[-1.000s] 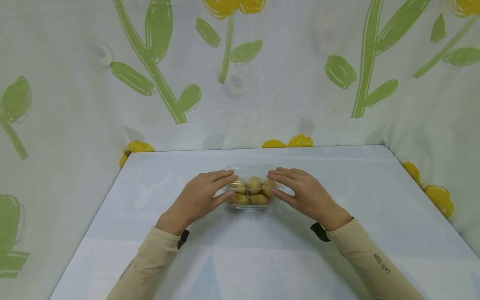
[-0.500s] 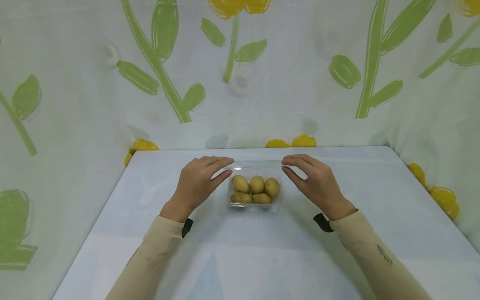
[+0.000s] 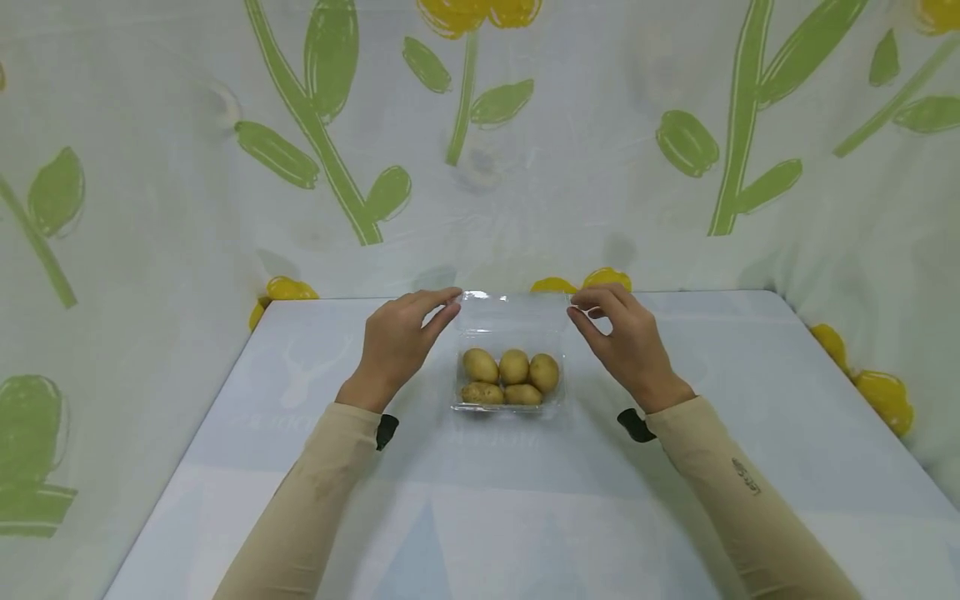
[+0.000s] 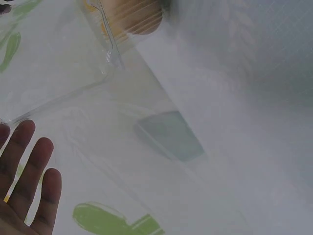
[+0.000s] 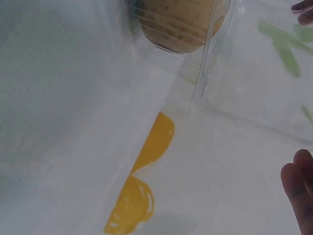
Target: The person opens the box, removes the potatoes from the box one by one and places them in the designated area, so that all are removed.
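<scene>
A clear plastic clamshell box (image 3: 510, 410) sits on the table with several yellowish potatoes (image 3: 514, 367) in its base. Its hinged lid (image 3: 513, 312) stands raised at the back. My left hand (image 3: 397, 337) pinches the lid's upper left corner between thumb and index finger. At the opposite corner, my right hand (image 3: 626, 342) pinches the lid the same way. In the left wrist view, the other fingers (image 4: 39, 161) extend straight beside the lid's edge. The right wrist view shows one potato (image 5: 176, 22) through the ribbed box wall.
The box stands towards the back of a pale, faintly printed table (image 3: 480, 500). Behind and beside the table hangs a white curtain (image 3: 562, 208) with green stems and yellow flowers. Both forearms wear beige sleeves (image 3: 300, 492), with dark straps at the wrists.
Both hands have moved up and away from me, swinging the lid from low over the potatoes to a raised position. The base with the potatoes has stayed in place.
</scene>
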`<state>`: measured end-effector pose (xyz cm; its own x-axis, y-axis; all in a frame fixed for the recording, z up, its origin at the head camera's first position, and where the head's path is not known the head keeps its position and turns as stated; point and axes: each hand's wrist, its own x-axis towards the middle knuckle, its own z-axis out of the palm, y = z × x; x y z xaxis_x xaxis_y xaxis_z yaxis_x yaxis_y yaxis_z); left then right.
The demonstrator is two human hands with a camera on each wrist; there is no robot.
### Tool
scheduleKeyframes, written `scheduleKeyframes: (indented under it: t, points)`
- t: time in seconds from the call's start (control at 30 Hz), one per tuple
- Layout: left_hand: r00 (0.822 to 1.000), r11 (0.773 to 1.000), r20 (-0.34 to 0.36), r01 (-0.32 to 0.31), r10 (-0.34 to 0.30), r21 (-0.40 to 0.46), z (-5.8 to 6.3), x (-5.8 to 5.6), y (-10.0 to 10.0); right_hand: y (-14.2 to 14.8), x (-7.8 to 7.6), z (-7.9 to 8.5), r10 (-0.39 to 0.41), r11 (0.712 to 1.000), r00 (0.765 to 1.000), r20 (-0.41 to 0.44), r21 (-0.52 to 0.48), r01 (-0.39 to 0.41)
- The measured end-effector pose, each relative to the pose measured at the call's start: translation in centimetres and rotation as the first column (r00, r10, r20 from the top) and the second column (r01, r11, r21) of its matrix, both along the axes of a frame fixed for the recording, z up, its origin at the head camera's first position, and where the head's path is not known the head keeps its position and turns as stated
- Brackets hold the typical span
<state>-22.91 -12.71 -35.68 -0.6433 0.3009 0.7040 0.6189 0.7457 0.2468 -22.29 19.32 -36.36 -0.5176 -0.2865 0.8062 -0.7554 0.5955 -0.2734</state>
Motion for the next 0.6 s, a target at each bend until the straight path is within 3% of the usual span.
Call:
scheduleKeyframes:
  t: [0.3,0.47,0.6]
  points:
    - [0.993,0.998,0.115,-0.035,0.028,0.056,-0.5,-1.0,0.4,0.0,-0.7,-0.5,-0.008,0.999,0.996,0.089,-0.035,0.011]
    - [0.979,0.994,0.195,-0.073,0.057,0.076,-0.8,-1.3,0.8,0.1,-0.9,-1.1,0.014,0.999,0.984,0.177,-0.041,-0.007]
    - [0.961,0.994,0.266,-0.096,0.079,0.052,-1.2,-1.7,0.9,0.1,-1.0,-1.4,0.015,0.999,0.961,0.275,-0.044,-0.003]
